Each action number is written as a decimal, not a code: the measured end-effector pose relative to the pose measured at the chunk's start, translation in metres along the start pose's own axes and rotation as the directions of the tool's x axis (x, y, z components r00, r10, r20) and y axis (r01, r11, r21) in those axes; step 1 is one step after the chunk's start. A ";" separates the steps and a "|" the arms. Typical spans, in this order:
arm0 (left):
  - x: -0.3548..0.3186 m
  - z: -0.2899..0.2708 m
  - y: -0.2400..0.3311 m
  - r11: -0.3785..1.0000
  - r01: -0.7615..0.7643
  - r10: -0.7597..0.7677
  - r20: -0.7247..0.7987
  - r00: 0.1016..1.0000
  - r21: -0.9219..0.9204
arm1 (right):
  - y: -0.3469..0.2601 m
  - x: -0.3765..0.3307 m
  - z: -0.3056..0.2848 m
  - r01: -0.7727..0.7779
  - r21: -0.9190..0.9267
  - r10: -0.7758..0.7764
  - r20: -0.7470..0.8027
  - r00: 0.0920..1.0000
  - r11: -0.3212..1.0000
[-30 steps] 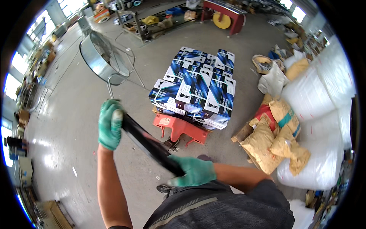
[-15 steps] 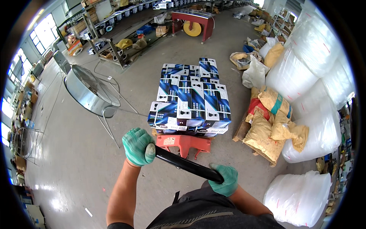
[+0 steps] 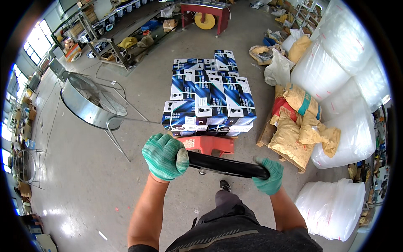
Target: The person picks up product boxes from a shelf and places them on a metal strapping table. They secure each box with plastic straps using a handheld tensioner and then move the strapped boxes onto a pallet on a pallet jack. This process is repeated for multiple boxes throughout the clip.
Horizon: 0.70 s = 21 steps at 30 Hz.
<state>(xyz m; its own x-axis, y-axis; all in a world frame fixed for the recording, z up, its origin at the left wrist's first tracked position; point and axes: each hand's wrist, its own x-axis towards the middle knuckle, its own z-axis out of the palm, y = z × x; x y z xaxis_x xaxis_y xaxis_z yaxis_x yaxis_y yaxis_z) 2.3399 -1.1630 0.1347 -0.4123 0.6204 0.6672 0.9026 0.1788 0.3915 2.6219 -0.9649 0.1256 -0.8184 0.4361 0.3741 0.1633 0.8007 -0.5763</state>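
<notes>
Both my hands wear green knit gloves and grip the black handle bar of a red pallet jack. My left hand is closed around the bar's left end. My right hand is closed around its right end. The bar lies nearly level across the view. Ahead of the jack stands a stack of blue, black and white cardboard boxes, several layers deep, resting on the jack's forks. My foot in a dark shoe shows below the bar.
A large round metal fan on a wire stand is at the left. Yellow sacks on a wooden pallet and big clear plastic-wrapped rolls line the right. Shelving and a red machine stand at the far end of the concrete floor.
The handle bar has swung from a steep diagonal to nearly level. The view has turned so that the box stack sits straight ahead, and the fan has shifted to the left.
</notes>
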 end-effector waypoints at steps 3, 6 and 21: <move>-0.037 0.014 0.001 0.998 0.051 -0.050 -0.020 0.999 0.025 | 0.018 -0.012 0.018 0.076 -0.017 -0.077 -0.067 0.995 0.997; -0.074 0.031 0.009 0.994 0.052 -0.047 -0.056 0.997 0.091 | 0.048 -0.033 0.042 0.083 -0.017 -0.084 -0.139 0.987 0.996; -0.201 0.150 -0.083 0.990 -0.035 0.013 -0.151 0.988 -0.140 | 0.116 -0.155 0.190 0.197 0.091 -0.192 -0.051 0.980 0.976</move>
<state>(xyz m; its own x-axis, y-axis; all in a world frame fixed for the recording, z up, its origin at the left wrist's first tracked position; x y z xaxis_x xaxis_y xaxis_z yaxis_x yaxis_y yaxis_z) 2.3662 -1.1881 -0.1275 -0.4141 0.5006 0.7602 0.8902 0.0487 0.4529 2.6627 -1.0174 -0.1378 -0.8051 0.2944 0.5149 -0.0517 0.8300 -0.5553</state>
